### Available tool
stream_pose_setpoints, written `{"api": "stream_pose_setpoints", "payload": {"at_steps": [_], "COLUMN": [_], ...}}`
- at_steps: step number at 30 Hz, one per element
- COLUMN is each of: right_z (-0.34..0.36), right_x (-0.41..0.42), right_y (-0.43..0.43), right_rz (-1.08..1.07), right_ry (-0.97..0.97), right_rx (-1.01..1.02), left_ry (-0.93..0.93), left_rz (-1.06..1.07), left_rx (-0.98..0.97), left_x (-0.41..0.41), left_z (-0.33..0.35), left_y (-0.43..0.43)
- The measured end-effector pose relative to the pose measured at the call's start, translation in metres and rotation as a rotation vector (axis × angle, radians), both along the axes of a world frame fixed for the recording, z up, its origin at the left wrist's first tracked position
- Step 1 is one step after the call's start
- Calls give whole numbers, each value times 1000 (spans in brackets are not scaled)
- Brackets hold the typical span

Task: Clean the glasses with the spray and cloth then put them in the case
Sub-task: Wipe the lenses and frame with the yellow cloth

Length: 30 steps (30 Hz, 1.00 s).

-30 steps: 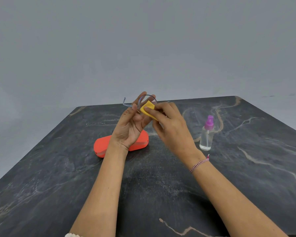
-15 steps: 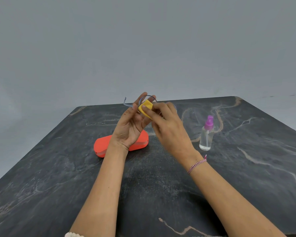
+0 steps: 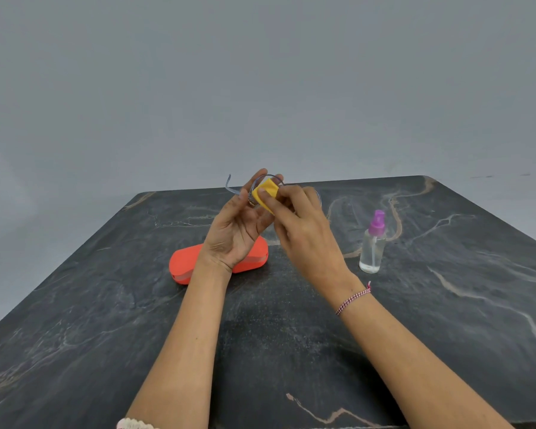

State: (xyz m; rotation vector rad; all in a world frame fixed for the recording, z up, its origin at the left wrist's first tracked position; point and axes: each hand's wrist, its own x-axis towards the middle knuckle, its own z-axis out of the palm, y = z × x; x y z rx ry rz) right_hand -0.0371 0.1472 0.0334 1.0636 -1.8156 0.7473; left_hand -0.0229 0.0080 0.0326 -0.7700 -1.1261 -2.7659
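My left hand (image 3: 237, 226) holds the thin blue-framed glasses (image 3: 231, 188) up above the table, palm toward me, fingers round the frame of one lens. My right hand (image 3: 304, 233) pinches a small folded yellow cloth (image 3: 265, 193) against that lens. One temple arm sticks out to the left; the other lens is mostly hidden behind my right fingers. The orange glasses case (image 3: 183, 264) lies shut on the table beneath my left wrist. A clear spray bottle (image 3: 372, 249) with a purple nozzle stands upright to the right of my hands.
The dark marble table (image 3: 106, 320) stretches out around the case and bottle, with its far edge just behind my hands. A plain grey wall rises beyond it.
The yellow cloth and my right fingers have slid a little to the left and up across the lens. My left hand, the case and the bottle stay where they were.
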Motion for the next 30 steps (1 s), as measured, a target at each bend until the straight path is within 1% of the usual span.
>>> {"api": "stream_pose_setpoints", "payload": {"at_steps": [3, 7, 11, 14, 18, 21, 25, 30], "right_z": [2, 6, 2, -1, -2, 0, 2, -1], "right_x": [-1, -5, -4, -2, -3, -12, -19, -12], "right_y": [4, 10, 4, -1, 2, 11, 18, 9], "right_rz": [33, -36, -55, -24, -1, -16, -39, -27], "right_ry": [-10, -34, -17, 23, 40, 20, -32, -5], "right_rx": [-25, -83, -21, 26, 87, 56, -16, 66], "left_ry": [3, -4, -9, -19, 17, 37, 46, 60], "left_rz": [2, 1, 24, 24, 55, 76, 103, 85], "left_rx": [16, -20, -85, -43, -3, 40, 45, 79], "left_x": [0, 0, -1, -1, -1, -1, -2, 1], "left_z": [0, -2, -2, -2, 0, 1, 1, 3], "left_y": [-2, 0, 2, 1, -4, -8, -10, -9]}}
